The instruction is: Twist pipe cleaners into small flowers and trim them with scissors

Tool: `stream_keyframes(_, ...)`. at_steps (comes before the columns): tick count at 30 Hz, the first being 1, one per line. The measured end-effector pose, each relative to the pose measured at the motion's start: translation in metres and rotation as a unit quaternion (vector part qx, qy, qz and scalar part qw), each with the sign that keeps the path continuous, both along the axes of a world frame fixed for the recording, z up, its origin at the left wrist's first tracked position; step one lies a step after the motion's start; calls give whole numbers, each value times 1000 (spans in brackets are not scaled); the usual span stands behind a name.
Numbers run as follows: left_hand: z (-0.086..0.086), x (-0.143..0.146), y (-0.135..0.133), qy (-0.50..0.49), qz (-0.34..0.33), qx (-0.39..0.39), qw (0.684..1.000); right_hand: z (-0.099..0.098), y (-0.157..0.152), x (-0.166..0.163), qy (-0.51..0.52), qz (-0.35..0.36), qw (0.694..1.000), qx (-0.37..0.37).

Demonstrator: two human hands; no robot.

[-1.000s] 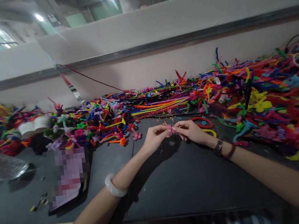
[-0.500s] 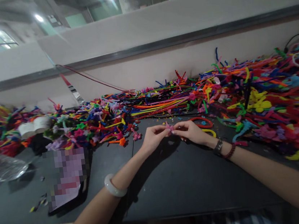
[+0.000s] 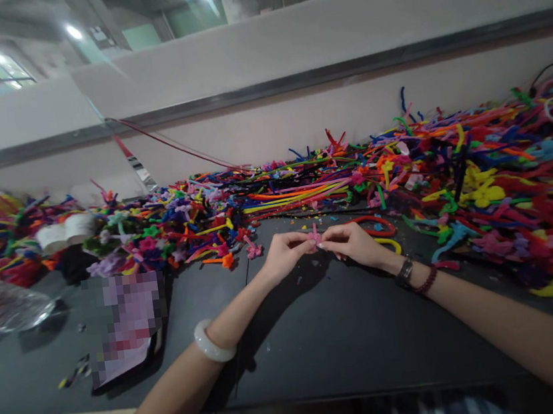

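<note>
My left hand (image 3: 286, 254) and my right hand (image 3: 354, 243) meet over the dark table (image 3: 322, 335), fingertips pinched together on a small pink pipe-cleaner flower (image 3: 315, 236). Both hands are closed around it and hold it just above the tabletop. A white bangle sits on my left wrist, and a watch and a bead bracelet on my right. A huge heap of coloured pipe cleaners (image 3: 478, 169) lies behind and to the right of my hands.
A phone (image 3: 125, 330) lies flat on the table at the left. A clear plastic bottle (image 3: 1, 306) lies at the far left, with white tape rolls (image 3: 65, 231) behind it. A pale wall runs along the back. Small coloured scraps dot the table.
Both hands stay pinched on the pink piece with slight finger shifts. The view has dropped a little.
</note>
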State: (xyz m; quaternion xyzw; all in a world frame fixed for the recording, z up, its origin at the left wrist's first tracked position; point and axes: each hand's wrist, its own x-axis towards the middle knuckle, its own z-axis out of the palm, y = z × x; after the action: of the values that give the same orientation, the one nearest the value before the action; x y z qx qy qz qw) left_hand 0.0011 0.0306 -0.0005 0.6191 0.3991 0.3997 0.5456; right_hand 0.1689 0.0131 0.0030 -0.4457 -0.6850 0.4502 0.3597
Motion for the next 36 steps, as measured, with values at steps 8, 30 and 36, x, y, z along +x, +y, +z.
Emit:
stream_keyframes(8, 0, 0, -2, 35, -48, 19, 998, 2, 2, 1, 14, 1, 999, -46)
stream_keyframes(30, -4, 2, -4, 24, -51, 23, 998, -4, 3, 0, 13, 2, 1000, 10)
stream_keyframes(36, -3, 3, -2, -87, -26, -8, 996, -5, 6, 2, 46, -30, 998, -8)
